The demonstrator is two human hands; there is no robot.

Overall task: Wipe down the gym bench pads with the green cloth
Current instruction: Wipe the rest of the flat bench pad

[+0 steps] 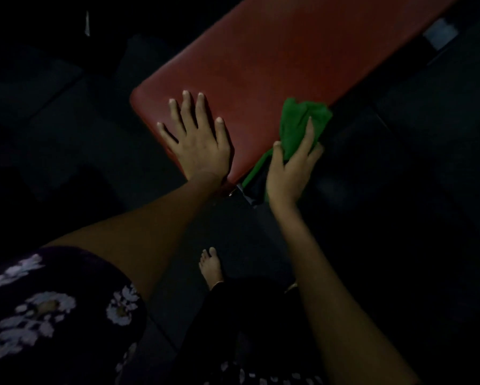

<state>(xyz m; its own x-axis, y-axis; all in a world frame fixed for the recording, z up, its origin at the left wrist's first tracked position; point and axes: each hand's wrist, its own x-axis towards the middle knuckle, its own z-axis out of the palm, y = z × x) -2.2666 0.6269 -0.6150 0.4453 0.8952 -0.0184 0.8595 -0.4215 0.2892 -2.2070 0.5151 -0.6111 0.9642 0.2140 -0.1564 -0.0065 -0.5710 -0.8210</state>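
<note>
Smooth red vinyl covers the rounded-corner bench pad (274, 51), its surface faintly glossy in dim light. The left hand (198, 140) rests flat on it, fingers spread and straight. The right hand (291, 168) grips the crumpled green cloth (299, 123) against the pad's near side edge, above dark matte flooring (66, 151).

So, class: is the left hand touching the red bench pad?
Touching. The head view shows the left hand lying flat with fingers spread on the red bench pad, no gap visible, while the right hand grips the green cloth.
</note>
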